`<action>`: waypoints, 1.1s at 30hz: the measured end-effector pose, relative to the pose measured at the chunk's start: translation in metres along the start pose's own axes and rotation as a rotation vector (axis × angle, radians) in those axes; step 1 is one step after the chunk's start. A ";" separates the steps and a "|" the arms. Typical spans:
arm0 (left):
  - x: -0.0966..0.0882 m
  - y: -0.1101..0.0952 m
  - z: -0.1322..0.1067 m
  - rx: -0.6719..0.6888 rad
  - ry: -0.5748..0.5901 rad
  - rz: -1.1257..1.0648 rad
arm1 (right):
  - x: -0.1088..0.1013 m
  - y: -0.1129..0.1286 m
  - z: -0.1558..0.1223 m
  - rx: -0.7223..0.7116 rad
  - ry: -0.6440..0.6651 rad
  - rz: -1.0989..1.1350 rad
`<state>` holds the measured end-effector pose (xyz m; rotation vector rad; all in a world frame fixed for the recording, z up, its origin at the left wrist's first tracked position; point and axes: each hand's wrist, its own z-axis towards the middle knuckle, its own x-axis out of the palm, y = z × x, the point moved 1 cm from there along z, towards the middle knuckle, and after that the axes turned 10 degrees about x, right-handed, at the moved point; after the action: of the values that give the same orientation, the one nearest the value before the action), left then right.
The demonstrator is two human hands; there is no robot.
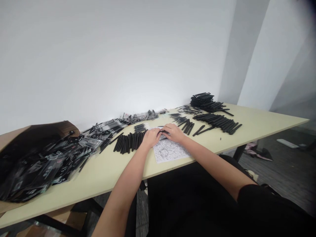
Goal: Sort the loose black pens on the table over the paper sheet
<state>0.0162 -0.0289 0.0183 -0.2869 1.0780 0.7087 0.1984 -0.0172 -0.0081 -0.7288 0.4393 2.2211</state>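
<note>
Both my hands meet over a sheet of paper (170, 152) densely covered in dark scribbles. My left hand (151, 136) and my right hand (173, 132) are closed, fingertips near each other, on a slim black pen (165, 131); the fingers hide much of it. Just left of my left hand lies a row of thick black pen barrels or caps (128, 142), side by side. Behind them sits a small group of thin dark refills (139, 127). Beyond my right hand are more thin refills (177, 117) and a few short black pen parts (188, 126).
A brown paper bag (14, 135) spills black printed plastic packets (51, 168) at the left. More packaging (111, 125) lies along the wall. To the right are a row of black pens (218, 122) and a stacked pile (202, 99). The pale table's front edge (98, 192) is near my body.
</note>
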 end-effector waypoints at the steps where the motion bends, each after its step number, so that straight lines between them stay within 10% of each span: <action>1: 0.000 0.000 0.000 -0.002 0.000 -0.001 | 0.000 0.000 0.000 0.001 0.010 0.000; 33: 0.000 0.000 0.000 0.007 0.025 0.010 | -0.002 0.003 0.001 -0.010 0.069 0.003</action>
<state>0.0162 -0.0293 0.0187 -0.2851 1.1061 0.7116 0.1972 -0.0195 -0.0064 -0.8132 0.4635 2.2072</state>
